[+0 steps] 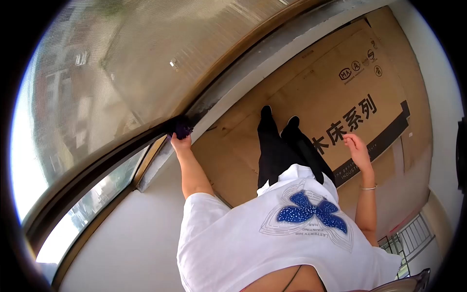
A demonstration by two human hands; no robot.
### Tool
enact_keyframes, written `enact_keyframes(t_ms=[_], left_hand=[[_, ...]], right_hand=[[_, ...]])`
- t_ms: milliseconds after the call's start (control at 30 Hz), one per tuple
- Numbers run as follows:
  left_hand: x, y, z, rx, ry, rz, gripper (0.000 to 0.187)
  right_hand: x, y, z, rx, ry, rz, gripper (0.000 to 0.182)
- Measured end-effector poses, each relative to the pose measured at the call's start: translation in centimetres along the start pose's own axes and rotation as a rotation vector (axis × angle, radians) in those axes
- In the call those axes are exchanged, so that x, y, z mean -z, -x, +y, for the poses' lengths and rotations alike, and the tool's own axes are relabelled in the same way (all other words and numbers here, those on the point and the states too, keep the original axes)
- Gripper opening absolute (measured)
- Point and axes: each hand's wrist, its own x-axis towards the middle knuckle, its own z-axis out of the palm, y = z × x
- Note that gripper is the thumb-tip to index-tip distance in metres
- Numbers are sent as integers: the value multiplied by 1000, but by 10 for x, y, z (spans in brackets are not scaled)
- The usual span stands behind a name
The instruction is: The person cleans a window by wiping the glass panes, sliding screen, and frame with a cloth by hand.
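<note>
At the window frame (160, 127), my left hand (181, 142) is closed on a dark purple cloth (183, 130). The bunched cloth presses against the frame's inner edge, beside the sill (209, 104). Part of it blends into the dark frame, and my fingertips are mostly hidden behind it. My right hand (357, 150), with a bracelet on the wrist, hangs in the air over the printed cardboard. Its fingers are loosely bent and hold nothing.
A mesh screen (141, 58) covers the window on the left. Large flattened cardboard (301, 87) with black lettering lies under my feet. A white wall (131, 233) is below the window. A metal rack (413, 238) stands at the lower right.
</note>
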Motion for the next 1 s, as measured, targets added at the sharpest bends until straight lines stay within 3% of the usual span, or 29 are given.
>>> enact_keyframes(t_ms=[133, 233, 267, 433, 567, 767, 967, 1000], left_hand=[[-28, -42, -38, 77, 122, -57, 34], [-29, -73, -47, 56, 50, 56, 34], [-27, -78, -47, 42, -7, 11, 34], [-50, -62, -57, 155, -123, 38, 34], [-126, -34, -124, 201, -204, 88, 30], [-233, 25, -240, 303, -251, 115, 24], [-354, 79, -384, 382, -460, 34, 24], [-387, 115, -412, 316, -546, -87, 23]], right_hand=[[-14, 0, -8, -35, -22, 48, 19], [-21, 0, -19, -73, 15, 82, 19], [-24, -1, -14, -86, -48, 100, 19], [-39, -9, 13, -167, -160, 136, 20], [-21, -30, 7, -199, -168, 88, 21], [36, -77, 70, -128, -269, 165, 21], [145, -102, 83, -319, -204, 256, 22], [157, -104, 91, -327, -217, 260, 22]])
